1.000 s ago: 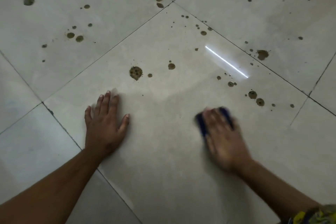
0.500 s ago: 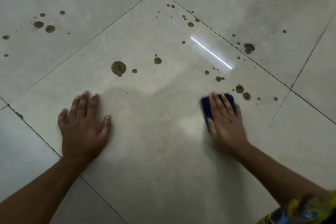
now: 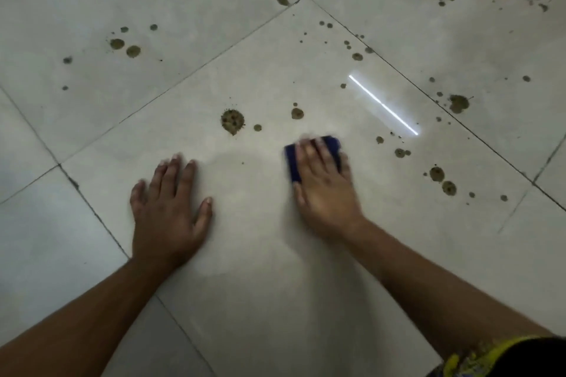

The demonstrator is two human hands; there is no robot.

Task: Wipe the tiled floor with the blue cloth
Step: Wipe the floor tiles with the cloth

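Observation:
A folded blue cloth (image 3: 292, 162) lies flat on the pale tiled floor (image 3: 260, 269), mostly covered by my right hand (image 3: 326, 190), which presses down on it; only its left and far edges show. My left hand (image 3: 168, 208) rests flat on the same tile to the left, fingers spread, holding nothing. A large brown mud spot (image 3: 232, 121) sits just beyond and between the hands. A smaller spot (image 3: 297, 113) lies right above the cloth.
Brown mud splashes dot the tiles farther out, with a cluster at the right (image 3: 442, 180) and several at the far left (image 3: 125, 47). Dark grout lines (image 3: 92, 208) cross the floor diagonally. A bright light reflection (image 3: 382, 104) streaks the tile.
My right hand has slid the cloth to the left, toward the left hand and closer to the big spot. The left hand stays planted on the tile.

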